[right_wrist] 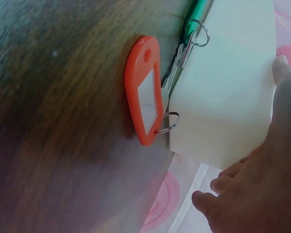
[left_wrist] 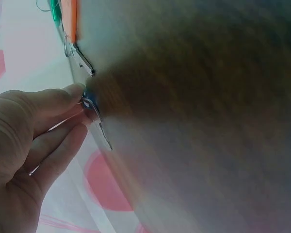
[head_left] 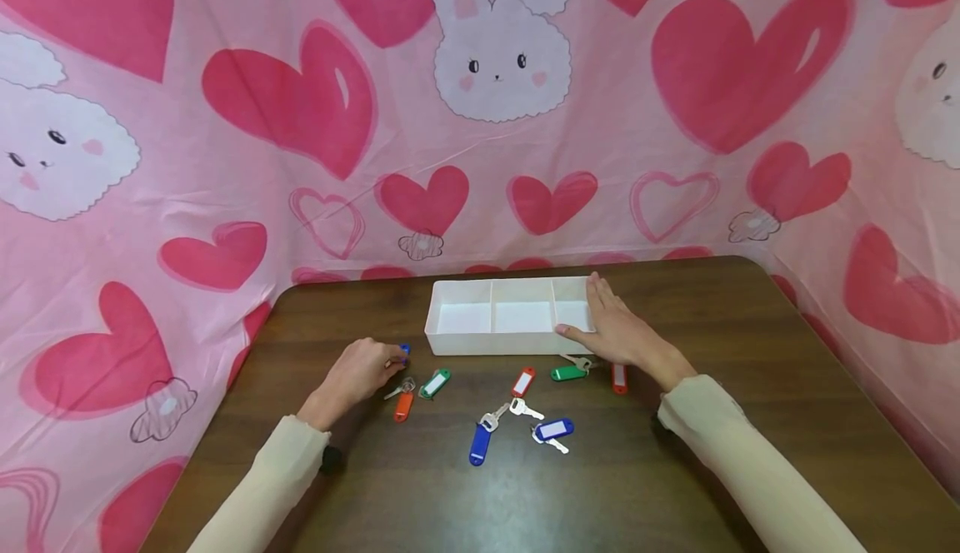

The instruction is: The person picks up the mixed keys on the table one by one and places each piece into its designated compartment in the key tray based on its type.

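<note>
With fingers (left_wrist: 63, 150) of the left hand (head_left: 362, 368), pinching a blue tag (head_left: 406, 348) just left of the box (head_left: 491, 345); with straight fingers of the right hand (head_left: 618, 328), touching the box's right end.

The brown table (head_left: 720, 320) carries a white tray (head_left: 480, 345) at its far side. Nearer lie keys (head_left: 528, 409) and tags (head_left: 554, 429): orange and green left, red and blue central, green and red right.

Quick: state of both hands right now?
Left hand: closed, pinching a blue key tag.
Right hand: open, touching the white tray.
</note>
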Action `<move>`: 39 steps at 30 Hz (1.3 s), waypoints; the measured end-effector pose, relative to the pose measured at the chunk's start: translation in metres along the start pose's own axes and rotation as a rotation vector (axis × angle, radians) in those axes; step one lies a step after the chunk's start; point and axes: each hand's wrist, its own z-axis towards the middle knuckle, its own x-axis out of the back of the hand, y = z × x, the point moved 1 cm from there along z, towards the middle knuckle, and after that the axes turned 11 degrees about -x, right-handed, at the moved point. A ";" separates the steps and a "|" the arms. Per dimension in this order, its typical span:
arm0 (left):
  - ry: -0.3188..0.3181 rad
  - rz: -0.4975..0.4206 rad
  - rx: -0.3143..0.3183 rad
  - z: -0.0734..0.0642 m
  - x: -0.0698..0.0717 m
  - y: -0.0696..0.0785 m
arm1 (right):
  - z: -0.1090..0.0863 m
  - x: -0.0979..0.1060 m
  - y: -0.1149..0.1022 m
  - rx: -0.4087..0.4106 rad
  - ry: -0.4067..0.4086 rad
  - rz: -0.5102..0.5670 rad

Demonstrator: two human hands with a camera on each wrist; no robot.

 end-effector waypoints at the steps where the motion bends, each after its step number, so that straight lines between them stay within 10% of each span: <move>1: -0.002 0.013 -0.006 0.000 0.001 0.001 | 0.000 0.000 0.000 0.000 0.001 0.000; 28: 0.109 0.263 -0.091 0.002 0.013 0.012 | 0.002 -0.003 0.003 -0.013 -0.012 -0.002; 39: 0.053 0.102 0.038 0.007 0.020 0.010 | 0.004 -0.003 0.002 -0.017 -0.014 -0.001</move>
